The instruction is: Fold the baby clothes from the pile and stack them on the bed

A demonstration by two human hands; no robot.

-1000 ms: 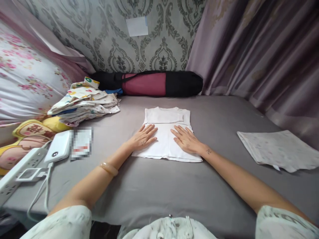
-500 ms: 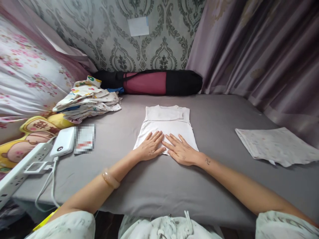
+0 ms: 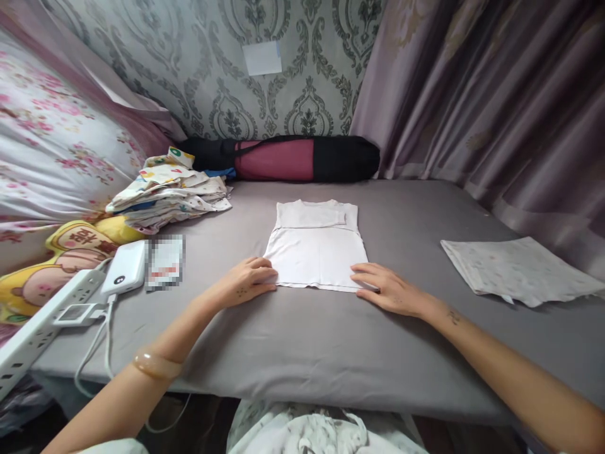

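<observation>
Shirt (image 3: 316, 255) lies flat on the sheet (image 3: 302, 340), collar away from the person, one pale sleeve band folded across its top. At the shirt's near left corner is the left hand (image 3: 246, 282), its fingers bent and its thumb close below them; whether it pinches the cloth, I cannot tell. At the shirt's near right corner the right hand (image 3: 392, 293) is open, fingers spread and loosely bent, their tips at the edge. A bangle (image 3: 157, 364) circles the arm on the shirt's near left. Beyond the shirt, a long bag (image 3: 274, 161) lies along the wall (image 3: 312, 113). Left of the shirt and further back is a pile of clothes (image 3: 172, 195); further left are a blurred packet (image 3: 164, 261), a power bank (image 3: 123, 268), a power strip (image 3: 47, 334) and a yellow cushion (image 3: 70, 274). Well to the shirt's right lies a folded cloth (image 3: 520, 268).
</observation>
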